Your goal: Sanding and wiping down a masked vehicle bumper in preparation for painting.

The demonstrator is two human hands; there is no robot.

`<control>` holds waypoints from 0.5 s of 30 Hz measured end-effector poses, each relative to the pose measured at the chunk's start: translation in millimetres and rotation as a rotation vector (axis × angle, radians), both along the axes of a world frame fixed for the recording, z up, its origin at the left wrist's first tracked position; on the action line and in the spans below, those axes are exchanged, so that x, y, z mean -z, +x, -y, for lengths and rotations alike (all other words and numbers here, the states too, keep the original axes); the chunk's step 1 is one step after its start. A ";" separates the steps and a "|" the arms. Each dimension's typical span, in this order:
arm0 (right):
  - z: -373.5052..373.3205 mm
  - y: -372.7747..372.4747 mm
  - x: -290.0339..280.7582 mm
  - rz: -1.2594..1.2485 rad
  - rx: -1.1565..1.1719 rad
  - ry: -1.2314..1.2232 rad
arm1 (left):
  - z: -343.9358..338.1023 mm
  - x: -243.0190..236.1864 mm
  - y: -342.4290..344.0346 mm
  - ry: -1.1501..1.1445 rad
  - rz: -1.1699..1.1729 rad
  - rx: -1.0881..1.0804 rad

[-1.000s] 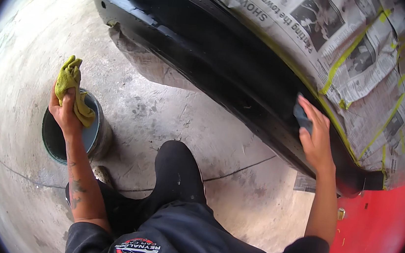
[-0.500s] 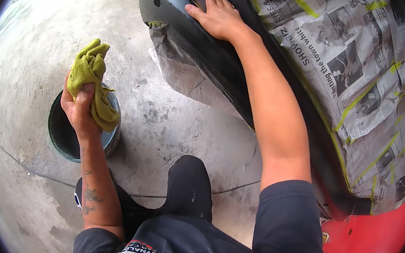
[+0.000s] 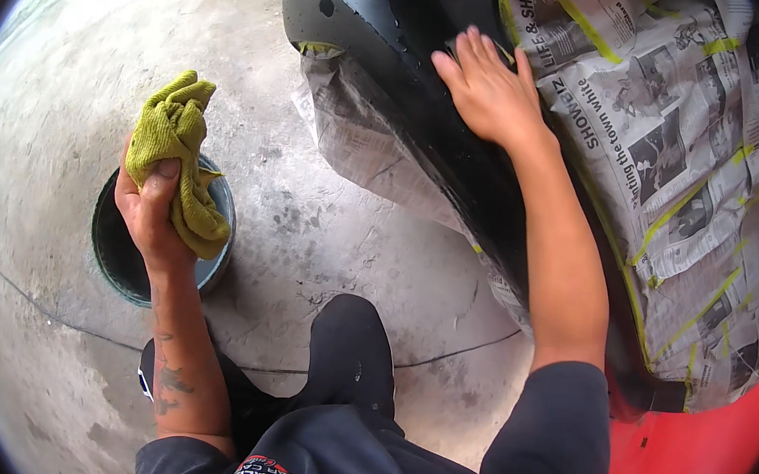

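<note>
My left hand [image 3: 149, 216] grips a crumpled yellow-green cloth [image 3: 175, 155] and holds it just above a round dark bucket [image 3: 109, 255] on the concrete floor. My right hand [image 3: 488, 86] lies flat, fingers spread, on a glossy black car bumper [image 3: 427, 140] that runs from the top centre down to the right. Whether something sits under that palm is hidden. Newspaper [image 3: 684, 158] fixed with yellow tape masks the car body to the right of the hand.
More newspaper [image 3: 353, 132] hangs below the bumper's left end. A red car panel [image 3: 699, 456] shows at the lower right. My knee in dark trousers [image 3: 349, 354] and a shoe [image 3: 145, 377] rest on the stained concrete floor [image 3: 71, 93].
My right hand moved from the bumper's right part up to its left end, and my view turned left with it. My left hand with the cloth stayed above the bucket.
</note>
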State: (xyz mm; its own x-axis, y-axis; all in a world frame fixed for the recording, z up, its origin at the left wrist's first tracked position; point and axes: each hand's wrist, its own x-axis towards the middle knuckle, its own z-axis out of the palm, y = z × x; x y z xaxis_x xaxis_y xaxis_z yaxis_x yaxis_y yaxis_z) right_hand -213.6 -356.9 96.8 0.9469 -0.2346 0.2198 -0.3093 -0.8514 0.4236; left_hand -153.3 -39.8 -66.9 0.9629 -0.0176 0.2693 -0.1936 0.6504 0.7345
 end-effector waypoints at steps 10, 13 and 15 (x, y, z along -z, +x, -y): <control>-8.2 -36.1 10.7 0.051 0.071 0.140 | -29.3 -9.3 -1.5 -0.035 0.025 -0.051; -9.5 36.8 9.4 0.078 0.004 0.227 | -24.1 -1.4 1.5 0.003 0.041 0.014; -13.6 75.5 14.2 0.154 -0.021 0.292 | -14.6 0.7 0.5 0.012 0.038 0.011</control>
